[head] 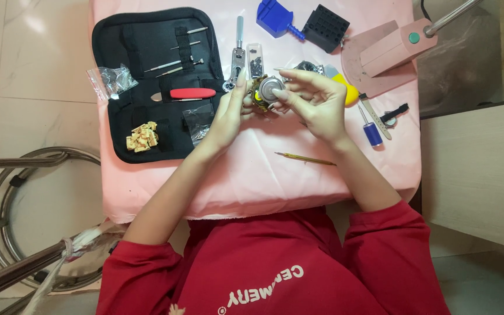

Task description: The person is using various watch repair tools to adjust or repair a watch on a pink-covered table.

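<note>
A round metal watch case (270, 88) with a gold-coloured band sits between both hands above the pink-covered table (252, 175). My left hand (227, 114) grips its left side, thumb and fingers closed on it. Coming in from the right, my right hand (317, 98) pinches the case with its fingertips. A thin yellow-handled tool (304, 158) lies on the cloth just below my right wrist.
An open black tool pouch (153, 81) holds small screwdrivers, a red-handled knife and tan pieces. Past the hands lie a metal wrench tool (238, 52), a blue holder (274, 17), a black block (325, 27), a pink lamp base (389, 52) and a blue screwdriver (371, 131). A metal stool frame (24, 204) stands left.
</note>
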